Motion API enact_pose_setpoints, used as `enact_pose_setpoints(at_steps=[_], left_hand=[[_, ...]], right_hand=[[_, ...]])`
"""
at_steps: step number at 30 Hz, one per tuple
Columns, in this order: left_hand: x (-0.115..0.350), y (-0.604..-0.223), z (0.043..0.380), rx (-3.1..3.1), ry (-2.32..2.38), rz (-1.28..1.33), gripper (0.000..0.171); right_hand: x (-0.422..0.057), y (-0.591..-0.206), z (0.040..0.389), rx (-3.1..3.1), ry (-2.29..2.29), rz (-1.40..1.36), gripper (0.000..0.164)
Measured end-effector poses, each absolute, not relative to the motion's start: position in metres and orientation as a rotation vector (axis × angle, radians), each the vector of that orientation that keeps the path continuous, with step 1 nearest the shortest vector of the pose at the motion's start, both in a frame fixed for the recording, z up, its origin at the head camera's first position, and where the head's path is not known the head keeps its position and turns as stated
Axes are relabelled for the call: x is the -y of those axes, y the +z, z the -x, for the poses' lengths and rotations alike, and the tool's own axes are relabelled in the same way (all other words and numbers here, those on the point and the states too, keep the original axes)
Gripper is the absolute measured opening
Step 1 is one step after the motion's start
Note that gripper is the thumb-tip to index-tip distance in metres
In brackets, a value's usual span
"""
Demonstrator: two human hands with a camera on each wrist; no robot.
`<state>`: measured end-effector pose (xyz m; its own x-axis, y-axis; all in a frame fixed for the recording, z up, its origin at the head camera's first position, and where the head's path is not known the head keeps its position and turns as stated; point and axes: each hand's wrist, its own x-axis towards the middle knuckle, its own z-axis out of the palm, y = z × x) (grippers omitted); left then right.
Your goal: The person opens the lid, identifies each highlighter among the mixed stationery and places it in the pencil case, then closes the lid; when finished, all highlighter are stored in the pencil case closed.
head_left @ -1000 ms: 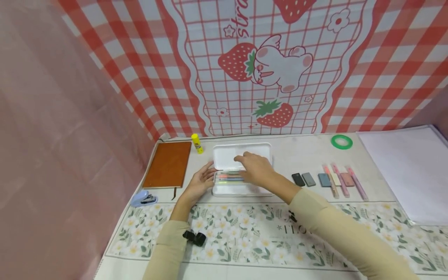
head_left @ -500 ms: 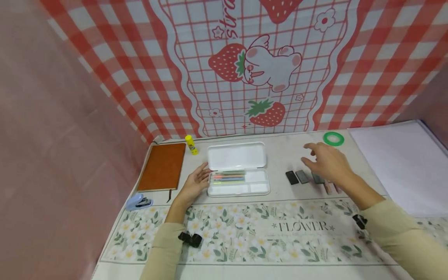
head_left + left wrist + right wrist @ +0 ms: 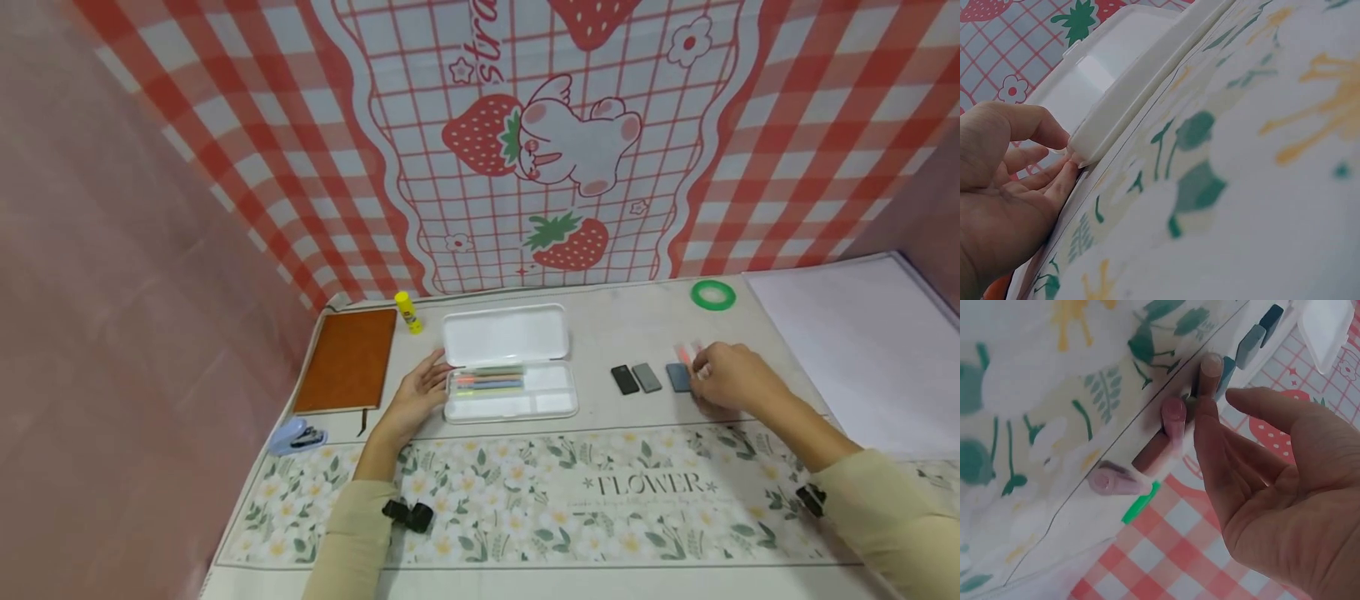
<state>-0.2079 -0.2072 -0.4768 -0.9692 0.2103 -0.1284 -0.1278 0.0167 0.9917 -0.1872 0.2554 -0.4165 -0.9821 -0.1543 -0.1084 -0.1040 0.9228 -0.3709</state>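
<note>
Fingers loosely parted, I have the right hand [image 3: 731, 379] angled down at an orange pen [image 3: 1211, 366], short of the table's [image 3: 630, 321] back edge; the relaxed left hand [image 3: 412, 398] touches the case's [image 3: 506, 335] left edge.

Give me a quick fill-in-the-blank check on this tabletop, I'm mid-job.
The white rectangular plastic case is ____, not shut.
The brown rectangular notebook lies to the ____ of the case.
The hand nearer the green ring-shaped tape roll is the ____ one.
The cylindrical plastic glue stick is ____ in colour.
Missing words: open; left; right; yellow.
</note>
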Motion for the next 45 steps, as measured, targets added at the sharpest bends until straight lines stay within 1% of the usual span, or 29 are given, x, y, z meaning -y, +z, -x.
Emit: enact_pose_setpoints(at_steps=[8, 15, 17, 19, 20, 22, 27, 32, 35, 40, 45], left_hand=[[0.207, -0.478, 0.209, -2.091, 2.043, -0.107, 0.082], [0.208, -0.478, 0.209, -2.114, 2.023, -0.116, 0.082], [0.209, -0.479, 0.209, -2.111, 2.025, -0.101, 0.082], [0.208, -0.477, 0.208, -2.099, 2.020, -0.081, 0.082], [0.209, -0.478, 0.208, -2.090, 2.028, -0.076, 0.083], [0.209, -0.480, 0.208, -2.077, 2.044, -0.061, 0.083], [0.211, -0.485, 0.210, -2.098, 2.037, -0.063, 0.083], [0.212, -0.485, 0.210, -2.095, 2.044, -0.069, 0.082], [0.213, -0.484, 0.208, -2.092, 2.026, -0.082, 0.081], [0.213, -0.483, 0.207, -2.113, 1.987, -0.101, 0.078], [0.211, -0.481, 0.208, -2.097, 2.030, -0.116, 0.080]], right_hand=[[-0.250, -0.422, 0.185, -2.945, -0.553, 0.130, 0.040], [-0.246, -0.428, 0.180, -3.038, -0.580, 0.121, 0.040], [-0.246, -0.429, 0.179, -3.045, -0.594, 0.104, 0.026], [-0.247, -0.428, 0.177, -3.057, -0.600, 0.089, 0.017], [-0.248, -0.428, 0.176, -3.066, -0.599, 0.085, 0.016], [-0.251, -0.426, 0.174, -3.083, -0.603, 0.088, 0.020], [-0.260, -0.420, 0.175, -3.120, -0.602, 0.156, 0.014], [-0.262, -0.408, 0.182, -3.147, -0.579, 0.170, 0.025], [-0.259, -0.400, 0.187, -3.173, -0.552, 0.205, 0.025], [-0.242, -0.385, 0.194, -3.200, -0.534, 0.315, 0.022], [-0.210, -0.375, 0.200, -3.186, -0.558, 0.431, 0.021]])
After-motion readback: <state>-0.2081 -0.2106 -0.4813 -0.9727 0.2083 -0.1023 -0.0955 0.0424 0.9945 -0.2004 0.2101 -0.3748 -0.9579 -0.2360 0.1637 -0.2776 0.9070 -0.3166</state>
